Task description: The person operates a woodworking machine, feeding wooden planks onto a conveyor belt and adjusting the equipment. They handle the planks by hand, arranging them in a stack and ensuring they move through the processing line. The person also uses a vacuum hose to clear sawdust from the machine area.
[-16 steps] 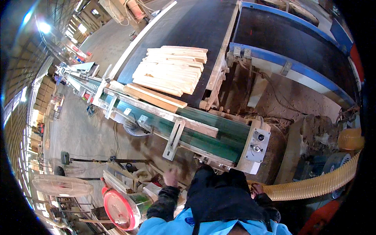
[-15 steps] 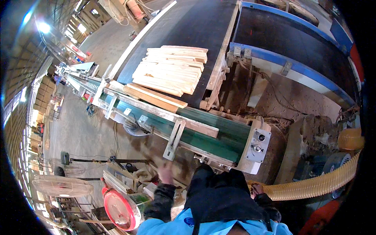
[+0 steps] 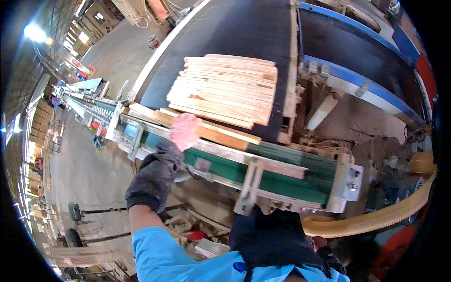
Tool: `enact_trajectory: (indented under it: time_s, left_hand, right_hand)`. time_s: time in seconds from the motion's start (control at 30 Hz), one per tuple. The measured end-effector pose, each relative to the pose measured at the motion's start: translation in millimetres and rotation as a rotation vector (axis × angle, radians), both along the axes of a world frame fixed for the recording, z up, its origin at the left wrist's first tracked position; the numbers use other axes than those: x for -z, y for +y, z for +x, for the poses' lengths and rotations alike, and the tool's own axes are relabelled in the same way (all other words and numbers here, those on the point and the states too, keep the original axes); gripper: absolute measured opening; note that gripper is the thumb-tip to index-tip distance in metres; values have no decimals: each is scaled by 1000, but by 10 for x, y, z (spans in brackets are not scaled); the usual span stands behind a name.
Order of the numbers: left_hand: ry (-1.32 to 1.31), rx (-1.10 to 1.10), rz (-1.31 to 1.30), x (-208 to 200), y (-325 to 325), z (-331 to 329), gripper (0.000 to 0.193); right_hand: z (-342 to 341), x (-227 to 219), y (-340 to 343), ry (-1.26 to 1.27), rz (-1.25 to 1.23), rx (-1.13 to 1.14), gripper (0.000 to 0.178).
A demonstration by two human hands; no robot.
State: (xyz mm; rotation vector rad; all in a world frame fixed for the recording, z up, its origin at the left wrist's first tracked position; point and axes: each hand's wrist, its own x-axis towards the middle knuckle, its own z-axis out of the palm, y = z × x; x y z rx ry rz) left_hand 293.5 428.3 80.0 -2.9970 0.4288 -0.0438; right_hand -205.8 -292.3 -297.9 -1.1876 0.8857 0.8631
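My left hand (image 3: 184, 131) is reached out over the guide rail of the green conveyor, at the wooden strips lying along it. It covers part of the nearest strip (image 3: 228, 136); blur and the angle hide whether the fingers grip it. Beyond the hand, a row of pale wooden strips (image 3: 223, 89) lies side by side on the black belt (image 3: 157, 87). Low by my body on the right, my right hand (image 3: 318, 242) shows only in part, close to the ribbed yellow hose (image 3: 366, 225), with its fingers not readable.
The green conveyor belt (image 3: 221, 164) runs across in front of me, with a metal bracket (image 3: 250, 185) on its near side and a control box (image 3: 353, 182) at its right end. A blue-framed belt (image 3: 347, 42) stands at the far right. Scrap wood (image 3: 211, 246) lies low on the left.
My left hand has risen from beside my body, forward to the strips along the guide rail. The view has shifted, so the conveyor sits further right. My right hand stays low.
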Motion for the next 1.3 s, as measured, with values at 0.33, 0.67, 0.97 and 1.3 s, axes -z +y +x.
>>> enact_trajectory:
  time_s: [0.33, 0.67, 0.97, 1.3]
  left_hand:
    - [215, 409, 299, -79, 315, 599, 66]
    - [135, 535, -10, -35, 551, 657, 63]
    - [69, 520, 5, 92, 631, 682, 61]
    - [-159, 444, -536, 474, 874, 884, 71]
  right_hand:
    - [230, -1390, 1926, -385, -396, -481, 14]
    - [3021, -4213, 3880, -895, -479, -715, 29]
    - [5072, -3582, 4727, -1423, -1474, -1079, 79]
    - [5468, -3361, 4665, -1572, -1393, -1087, 82]
